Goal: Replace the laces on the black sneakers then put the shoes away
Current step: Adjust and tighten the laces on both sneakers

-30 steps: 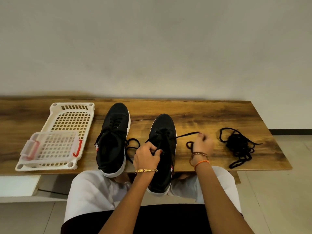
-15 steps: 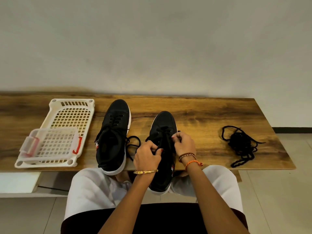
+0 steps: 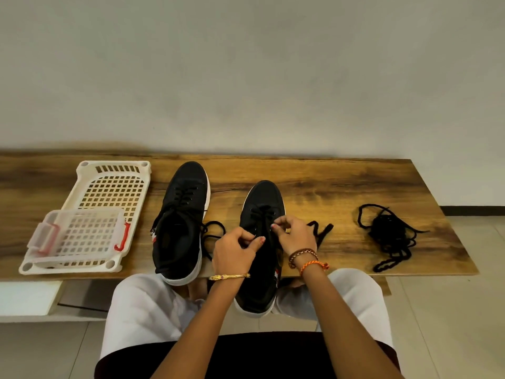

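Two black sneakers with white soles lie on the wooden table, toes pointing away from me. The left sneaker (image 3: 181,222) is laced, its lace ends trailing to its right. The right sneaker (image 3: 262,214) hangs over the table's front edge between my knees. My left hand (image 3: 235,248) grips its left side at the eyelets, fingers curled. My right hand (image 3: 293,235) pinches the black lace (image 3: 321,231) over the shoe's tongue; a loop of that lace lies on the table beside my right wrist.
A white plastic rack (image 3: 114,187) with a smaller clear basket (image 3: 79,233) on it stands at the left. A tangled pile of black laces (image 3: 390,236) lies at the right. The table (image 3: 328,187) backs onto a plain wall; tiled floor lies below.
My right hand came back from the table at the right to the right sneaker's eyelets, bringing the lace with it. My left hand stayed on the shoe.
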